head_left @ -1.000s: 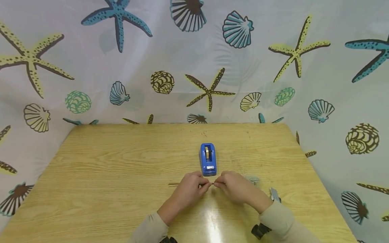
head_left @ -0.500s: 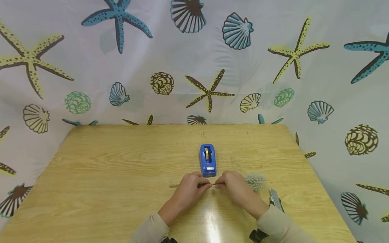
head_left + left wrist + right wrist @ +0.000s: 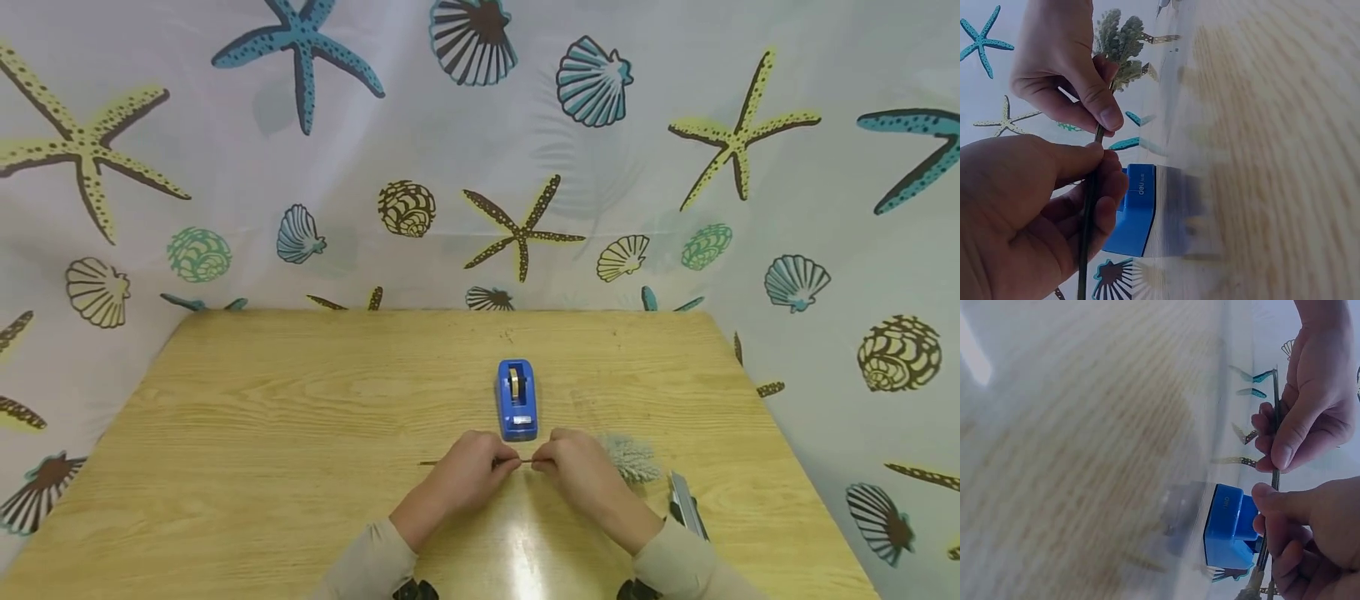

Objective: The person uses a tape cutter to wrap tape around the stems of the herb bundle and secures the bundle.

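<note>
Over the worktop [image 3: 300, 400], my left grip [image 3: 471, 471] and right grip [image 3: 581, 471] pinch thin stems [image 3: 1083, 265]. I see a tape dispenser [image 3: 517, 408] beyond.

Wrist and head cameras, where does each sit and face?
Head: on the head, facing forward and down over the table; left grip, right grip and sleeves show.
Left wrist: on that wrist, facing the thin stem; left grip nearer, right grip beyond.
Right wrist: on that wrist, facing the stem; right grip nearer, left grip beyond.
Both wrist views share the blue tape dispenser.
</note>
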### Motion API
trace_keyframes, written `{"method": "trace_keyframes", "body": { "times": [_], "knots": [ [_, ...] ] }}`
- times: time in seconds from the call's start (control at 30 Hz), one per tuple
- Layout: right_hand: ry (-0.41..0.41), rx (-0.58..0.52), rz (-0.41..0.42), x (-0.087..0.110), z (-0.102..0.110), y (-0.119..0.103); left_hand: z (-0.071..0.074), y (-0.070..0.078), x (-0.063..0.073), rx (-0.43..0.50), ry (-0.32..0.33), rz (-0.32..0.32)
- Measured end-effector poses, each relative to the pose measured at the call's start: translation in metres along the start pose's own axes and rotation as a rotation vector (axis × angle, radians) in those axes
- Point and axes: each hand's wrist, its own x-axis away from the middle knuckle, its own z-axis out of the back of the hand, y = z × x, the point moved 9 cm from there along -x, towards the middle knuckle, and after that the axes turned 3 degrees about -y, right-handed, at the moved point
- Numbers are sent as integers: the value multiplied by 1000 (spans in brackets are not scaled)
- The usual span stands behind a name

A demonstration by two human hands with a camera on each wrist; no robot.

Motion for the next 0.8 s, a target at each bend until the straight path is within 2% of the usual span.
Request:
{"method": "trace_keyframes", "body": {
  "times": [0.23,0.37,0.53,0.8],
  "knots": [
    [-80,64,-11,-1,-2,-2,-1,0,-2,30,22,-14],
    [-110,84,-23,-2,-4,0,-2,-5,-4,57,13,13],
    [-113,111,-14,-4,-8,4,-5,-10,-6,72,-19,64],
    [-68,139,-9,-3,-5,5,-5,-9,-8,19,-49,62]
  ]
}}
